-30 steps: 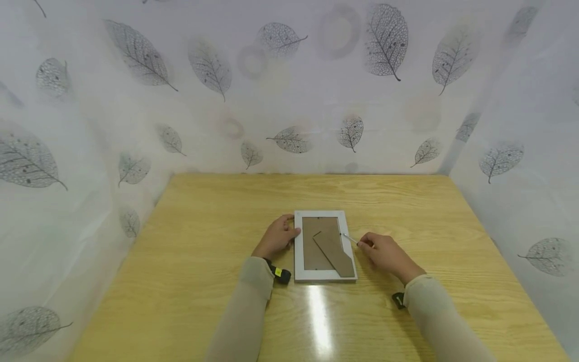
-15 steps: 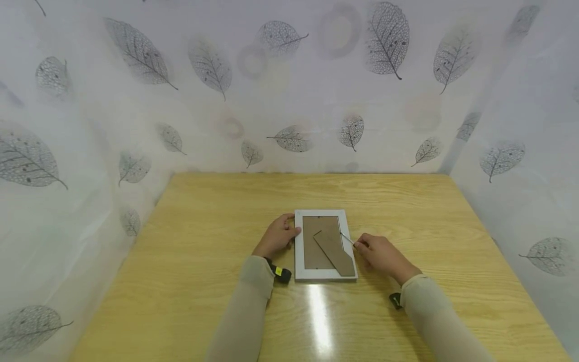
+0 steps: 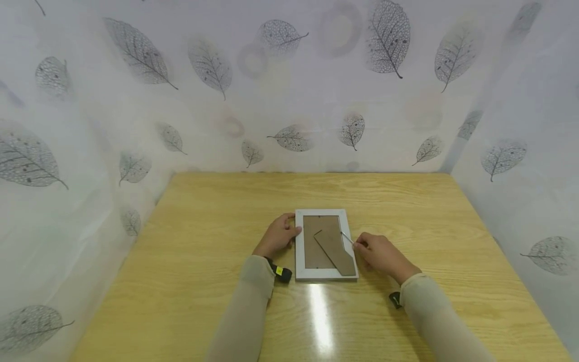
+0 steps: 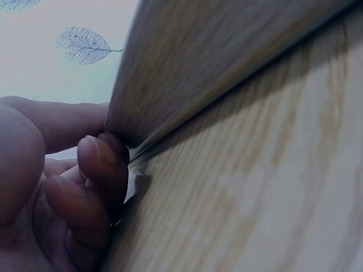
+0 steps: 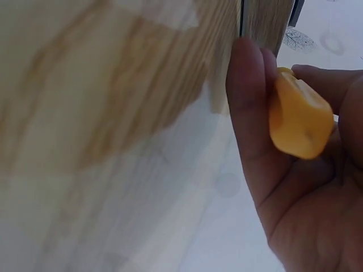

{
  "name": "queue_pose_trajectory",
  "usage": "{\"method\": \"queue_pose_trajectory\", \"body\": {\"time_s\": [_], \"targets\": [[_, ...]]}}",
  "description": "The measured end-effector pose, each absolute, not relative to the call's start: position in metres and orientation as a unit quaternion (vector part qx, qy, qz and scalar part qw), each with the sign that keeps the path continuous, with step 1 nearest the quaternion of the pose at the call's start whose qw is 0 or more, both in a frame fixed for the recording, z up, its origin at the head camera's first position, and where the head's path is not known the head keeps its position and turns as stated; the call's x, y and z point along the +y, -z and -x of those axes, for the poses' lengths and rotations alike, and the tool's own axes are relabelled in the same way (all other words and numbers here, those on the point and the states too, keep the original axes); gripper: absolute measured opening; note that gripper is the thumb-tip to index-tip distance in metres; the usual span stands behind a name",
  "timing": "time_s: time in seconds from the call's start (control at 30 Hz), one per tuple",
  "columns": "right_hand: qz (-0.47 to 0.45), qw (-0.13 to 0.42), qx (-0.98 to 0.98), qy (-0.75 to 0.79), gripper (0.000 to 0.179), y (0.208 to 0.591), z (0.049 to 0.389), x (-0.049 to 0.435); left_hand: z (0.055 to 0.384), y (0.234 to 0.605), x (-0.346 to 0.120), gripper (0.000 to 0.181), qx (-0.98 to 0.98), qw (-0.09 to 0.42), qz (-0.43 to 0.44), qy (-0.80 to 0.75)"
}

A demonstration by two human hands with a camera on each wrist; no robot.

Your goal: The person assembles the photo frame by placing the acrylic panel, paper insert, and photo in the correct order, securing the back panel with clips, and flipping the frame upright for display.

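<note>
We saw a bright white shine [image 3: 321,317] on the counter [image 3: 158,276] and a soft shadow beside the right sleeve [image 3: 429,301]. Both wrist views looked dimmer and a bit blurry, and we found the left one bluish.

left fingers [image 4: 97,158] curled | right fingers [image 5: 248,105] pinching | forearms [image 3: 246,304] angled inward
</note>
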State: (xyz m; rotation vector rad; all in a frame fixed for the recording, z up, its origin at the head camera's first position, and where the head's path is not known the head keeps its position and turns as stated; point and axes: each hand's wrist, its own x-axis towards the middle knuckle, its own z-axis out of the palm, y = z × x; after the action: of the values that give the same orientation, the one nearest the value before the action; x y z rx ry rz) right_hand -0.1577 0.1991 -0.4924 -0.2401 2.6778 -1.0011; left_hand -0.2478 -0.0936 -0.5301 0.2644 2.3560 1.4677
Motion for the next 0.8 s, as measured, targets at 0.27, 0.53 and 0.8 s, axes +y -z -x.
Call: {"method": "queue_pose_trajectory", "body": {"time_s": [0.27,0.53,0.8], "targets": [[0.084,0.128,0.939,0.308,0.016,0.490,0.160,0.195,0.249,0.532,-0.095,0.055,0.824,0.180,-0.103,-0.528],[0.100,0.086,0.955,0.265,0.011,0.491,0.160,0.191,0.250,0.531,-0.094,0.055,0.822,0.181,-0.103,-0.531],[0.114,0.045,0.965,0.232,0.012,0.492,0.159,0.187,0.249,0.531,-0.094,0.055,0.819,0.181,-0.108,-0.533]]}}
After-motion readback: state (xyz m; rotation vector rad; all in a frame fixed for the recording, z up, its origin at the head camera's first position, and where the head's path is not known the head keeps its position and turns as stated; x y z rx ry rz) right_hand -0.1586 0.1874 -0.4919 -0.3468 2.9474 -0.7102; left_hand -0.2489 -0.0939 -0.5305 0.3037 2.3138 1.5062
